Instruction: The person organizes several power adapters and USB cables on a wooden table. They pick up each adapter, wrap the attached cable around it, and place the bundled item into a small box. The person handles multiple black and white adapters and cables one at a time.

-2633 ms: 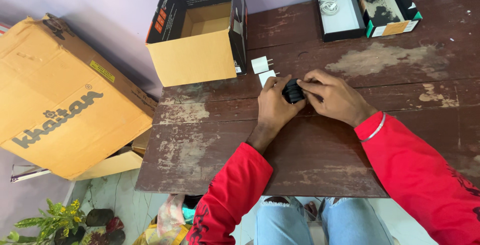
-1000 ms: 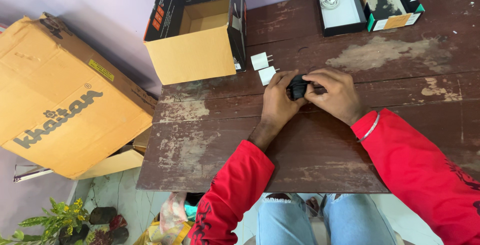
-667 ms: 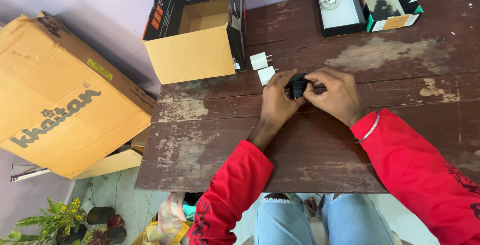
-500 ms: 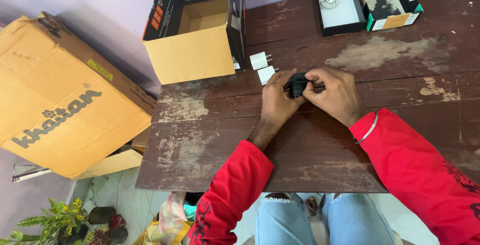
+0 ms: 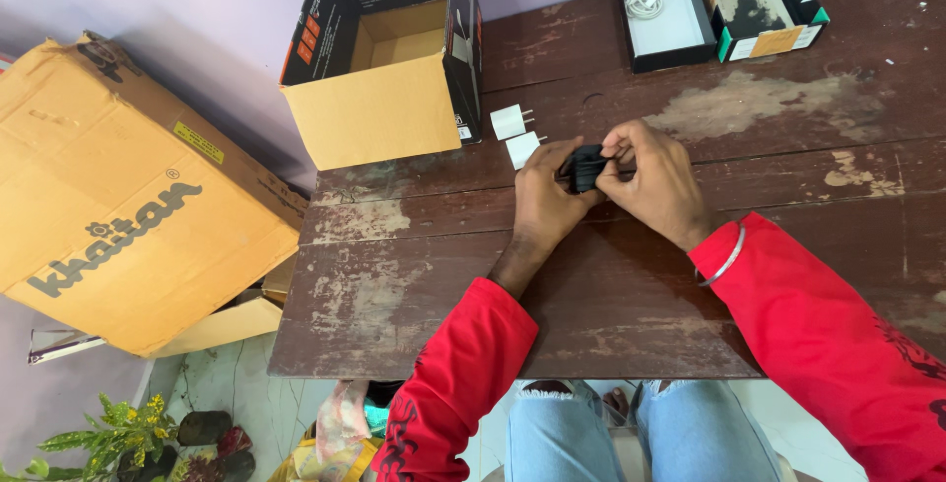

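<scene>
My left hand (image 5: 545, 201) and my right hand (image 5: 655, 178) meet over the middle of a worn brown wooden table (image 5: 631, 295). Between them they pinch a small black bundle, seemingly a coiled cable (image 5: 584, 167), held just above the wood. Fingers hide most of it. Two white plug adapters (image 5: 516, 135) lie on the table just left of my left hand's fingertips.
An open black-and-brown cardboard box (image 5: 394, 58) stands at the table's far left. Two shallow black trays (image 5: 724, 4) sit at the far right, one with a white coiled cable, one with a dark object. A large brown carton (image 5: 118, 196) leans left of the table; plants (image 5: 118, 433) are on the floor.
My right hand's fingers have shifted up and over the black bundle, turning it slightly. My left hand keeps its grip in nearly the same place.
</scene>
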